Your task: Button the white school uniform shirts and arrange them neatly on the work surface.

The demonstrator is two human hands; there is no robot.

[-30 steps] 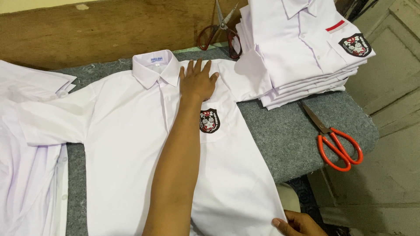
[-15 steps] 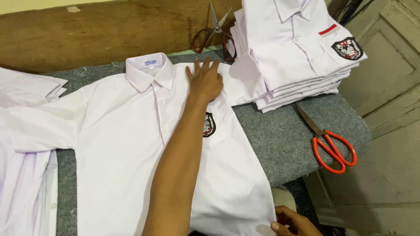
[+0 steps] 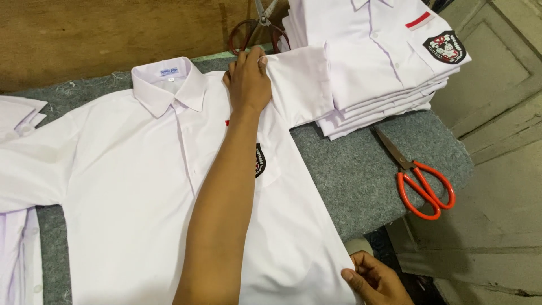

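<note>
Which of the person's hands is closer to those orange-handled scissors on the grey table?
The right hand. It grips the shirt's lower hem, below and left of the orange-handled scissors. The left hand rests far across the table on the shirt's shoulder, by the sleeve.

left hand [image 3: 248, 85] flat on white shirt [image 3: 130, 197], at sleeve | right hand [image 3: 375, 279] pinches hem | red scissors [image 3: 420, 183] on grey counter [image 3: 355, 181] | folded stack [image 3: 378, 62] beside

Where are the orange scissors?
In the head view, the orange-handled scissors lie at the right, on the grey felt table, just below the stack of folded white shirts.
</note>
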